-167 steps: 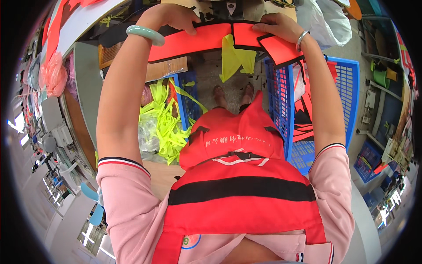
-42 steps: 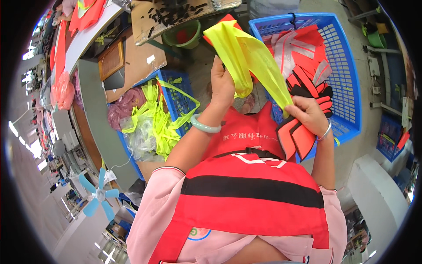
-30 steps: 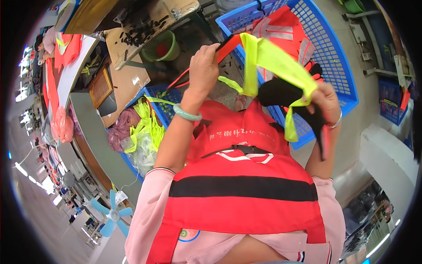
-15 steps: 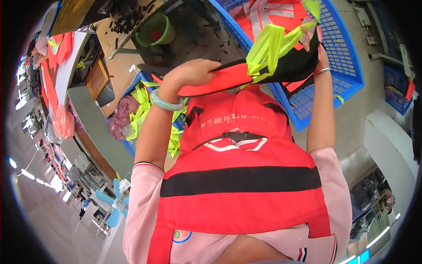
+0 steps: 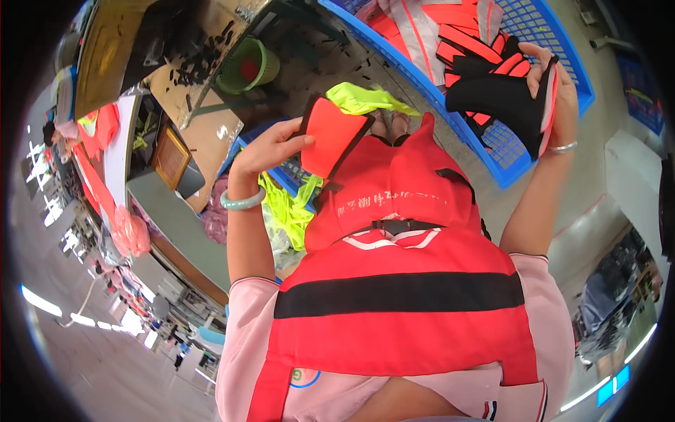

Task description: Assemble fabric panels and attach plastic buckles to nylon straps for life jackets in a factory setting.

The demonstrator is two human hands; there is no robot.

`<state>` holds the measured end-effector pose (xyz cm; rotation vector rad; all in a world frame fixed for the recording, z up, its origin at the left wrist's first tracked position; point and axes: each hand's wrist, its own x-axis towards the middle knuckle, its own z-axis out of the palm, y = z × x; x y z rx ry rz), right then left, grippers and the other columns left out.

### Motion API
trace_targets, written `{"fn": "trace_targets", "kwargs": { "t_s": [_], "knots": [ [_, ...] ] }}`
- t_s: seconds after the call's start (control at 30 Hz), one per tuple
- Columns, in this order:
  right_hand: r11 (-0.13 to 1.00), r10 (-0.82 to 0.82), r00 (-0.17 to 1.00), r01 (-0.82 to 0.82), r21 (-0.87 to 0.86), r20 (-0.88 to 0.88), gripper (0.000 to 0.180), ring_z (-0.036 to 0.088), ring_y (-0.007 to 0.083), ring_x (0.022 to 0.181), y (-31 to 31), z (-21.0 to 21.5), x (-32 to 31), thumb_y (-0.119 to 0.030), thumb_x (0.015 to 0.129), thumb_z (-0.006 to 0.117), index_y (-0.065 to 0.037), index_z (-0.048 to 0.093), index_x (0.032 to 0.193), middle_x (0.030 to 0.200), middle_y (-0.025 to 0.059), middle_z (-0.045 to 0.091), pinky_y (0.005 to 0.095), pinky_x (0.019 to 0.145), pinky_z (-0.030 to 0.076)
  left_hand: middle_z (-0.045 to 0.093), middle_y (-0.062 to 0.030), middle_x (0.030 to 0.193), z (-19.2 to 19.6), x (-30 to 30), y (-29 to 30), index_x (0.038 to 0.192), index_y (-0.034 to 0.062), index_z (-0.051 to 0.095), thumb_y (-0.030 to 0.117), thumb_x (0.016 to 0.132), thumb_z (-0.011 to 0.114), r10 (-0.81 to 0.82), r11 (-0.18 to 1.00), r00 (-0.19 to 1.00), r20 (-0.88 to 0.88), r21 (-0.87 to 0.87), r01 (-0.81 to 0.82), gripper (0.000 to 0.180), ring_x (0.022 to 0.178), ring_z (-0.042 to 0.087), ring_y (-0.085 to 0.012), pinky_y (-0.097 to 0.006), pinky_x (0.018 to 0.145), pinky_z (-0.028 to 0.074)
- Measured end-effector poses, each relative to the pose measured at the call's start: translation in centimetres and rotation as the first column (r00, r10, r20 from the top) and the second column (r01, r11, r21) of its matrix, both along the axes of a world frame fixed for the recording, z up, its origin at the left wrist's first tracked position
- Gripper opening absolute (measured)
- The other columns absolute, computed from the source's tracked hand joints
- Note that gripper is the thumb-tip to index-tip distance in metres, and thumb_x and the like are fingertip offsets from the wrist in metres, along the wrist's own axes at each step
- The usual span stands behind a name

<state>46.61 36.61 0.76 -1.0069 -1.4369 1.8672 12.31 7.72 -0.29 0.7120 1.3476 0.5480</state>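
While a black cloth (image 5: 496, 95) with a reddish edge is gripped at its outer border by the right hand (image 5: 564, 109), a red cloth (image 5: 330, 141) bordered in black is pinched between the thumb and the fingers of the left hand (image 5: 271, 149). With the blue basket (image 5: 508, 174) taken as the landmark, the black cloth is held over its near end, in front of the red and black pieces (image 5: 478, 46) that are heaped inside it; whether these are touched by it cannot be told. The red cloth is held outside the basket, to its left and well apart from its wall. Behind the upper edge of the red cloth a yellow strip (image 5: 358, 97) is seen, with its end pointing toward the basket; whether it is sewn on or only hanging there cannot be said. More yellow strips (image 5: 285, 211) are gathered farther to the left of the basket. The step in hand is judged to be the handling of loose pieces, one in each hand. For the next move, a steady hold on both borders seems to be called for, and the basket's rim should be avoided, since the black cloth could be caught on it.
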Motion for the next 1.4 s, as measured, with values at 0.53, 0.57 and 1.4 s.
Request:
{"fn": "trace_targets", "kwargs": {
  "t_s": [0.53, 0.57, 1.4],
  "knots": [
    [0.995, -0.063, 0.991, 0.052, 0.088, 0.122, 0.040, 0.048, 0.0041, 0.070, -12.2, 0.8, -8.6, -0.036, 0.096, 0.047, 0.000, 0.064, 0.090, 0.076, -0.0024, 0.058, 0.0192, 0.064, 0.040, 0.056, -0.0030, 0.104, -0.9, 8.9, 6.0, 0.118, 0.0029, 0.051, -0.002, 0.093, 0.045, 0.473, 0.639, 0.862, 0.184, 0.602, -0.479, 0.026, 0.084, 0.054, -0.0077, -0.022, 0.075, 0.045],
    [0.994, -0.101, 0.990, 0.096, 0.053, 0.102, 0.040, 0.047, 0.0038, 0.070, -12.4, 0.6, -8.7, -0.036, 0.096, 0.047, 0.000, 0.064, 0.093, 0.077, -0.0028, 0.057, 0.0186, 0.064, 0.039, 0.055, -0.0057, 0.106, -1.3, 9.8, 6.2, 0.117, 0.0035, 0.051, -0.007, 0.090, 0.045, 0.470, 0.602, 0.870, 0.149, 0.667, -0.440, 0.030, 0.085, 0.055, -0.0118, -0.024, 0.076, 0.045],
    [0.902, -0.390, 0.843, 0.431, 0.031, -0.370, 0.034, 0.059, 0.0169, 0.099, -9.4, -7.1, 3.9, -0.021, 0.094, 0.048, 0.000, 0.050, 0.120, 0.115, 0.0110, 0.058, 0.0299, 0.081, 0.050, 0.052, -0.0184, 0.123, 3.0, 21.9, 13.4, 0.116, 0.0026, 0.057, -0.009, 0.073, 0.055, 0.037, 0.170, 0.906, -0.421, 0.896, 0.409, 0.045, 0.113, 0.051, -0.0360, -0.042, 0.091, 0.043]
  ]
}}
